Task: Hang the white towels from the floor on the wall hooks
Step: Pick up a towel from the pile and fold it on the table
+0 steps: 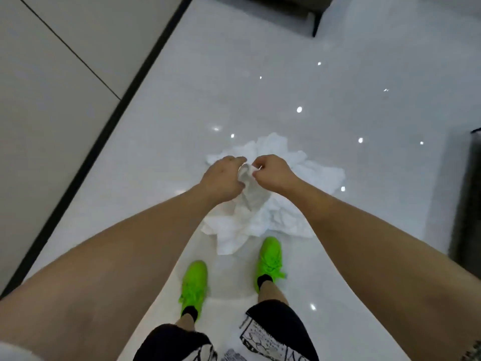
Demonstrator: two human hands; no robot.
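Note:
A heap of crumpled white towels (291, 204) lies on the glossy white floor just ahead of my feet. My left hand (223, 178) and my right hand (273, 173) are close together above the heap. Both pinch the top edge of one white towel (253, 196), which hangs down between them onto the pile. The wall hooks are out of view.
A beige wall (52, 87) with a black skirting strip (109, 121) runs along the left. A dark furniture leg (316, 22) stands at the top, and a dark object (468, 199) at the right edge. My green shoes (194, 285) stand on the floor (260, 87).

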